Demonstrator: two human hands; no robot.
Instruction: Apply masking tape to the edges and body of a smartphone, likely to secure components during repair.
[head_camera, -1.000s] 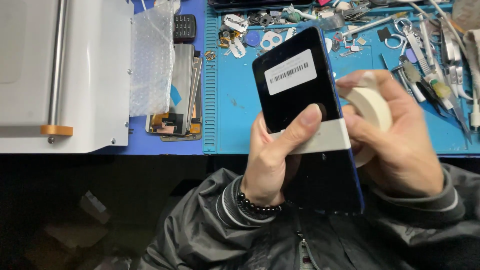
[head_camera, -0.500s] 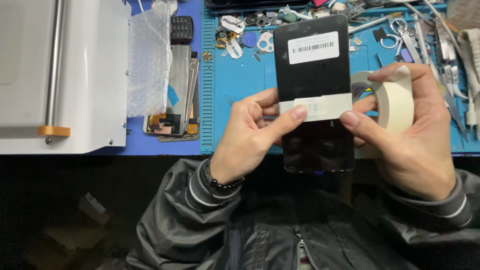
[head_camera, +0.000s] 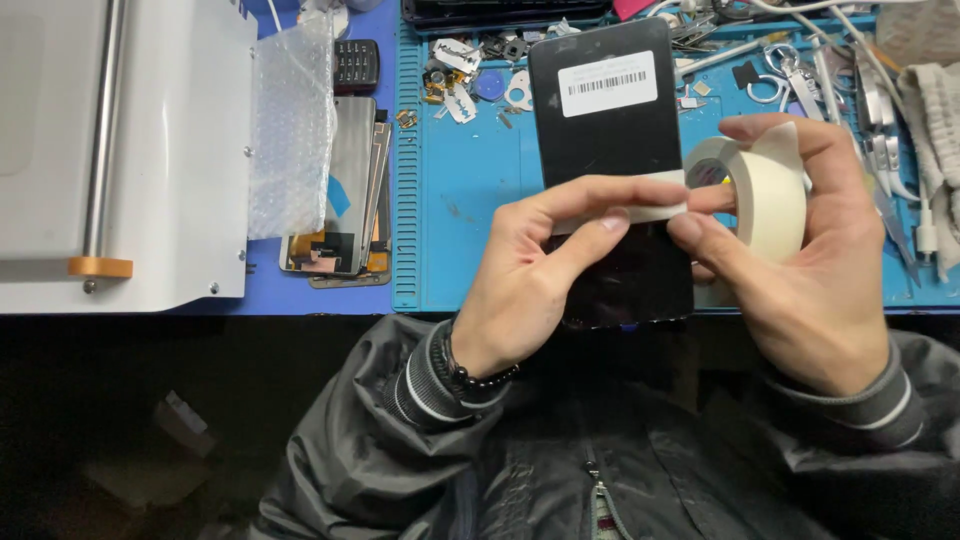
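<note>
A black phone screen panel (head_camera: 612, 120) with a white barcode sticker stands upright between my hands over the blue work mat (head_camera: 465, 190). My left hand (head_camera: 545, 275) grips it from the left, with thumb and forefinger pressing a strip of cream tape (head_camera: 655, 212) across its middle. My right hand (head_camera: 800, 255) holds a roll of cream masking tape (head_camera: 765, 190) at the panel's right edge, its thumb and forefinger at the tape strip's end.
A white machine (head_camera: 120, 150) with a metal bar fills the left. Bubble wrap (head_camera: 290, 130) and stacked phone parts (head_camera: 350, 190) lie beside it. Small parts, tweezers and tools (head_camera: 850, 90) crowd the mat's back and right, beside a grey cloth (head_camera: 935, 110).
The panel has turned from tilted to upright and moved a little left. The tape strip now lies across its middle, and my right hand has pulled the roll to its right edge.
</note>
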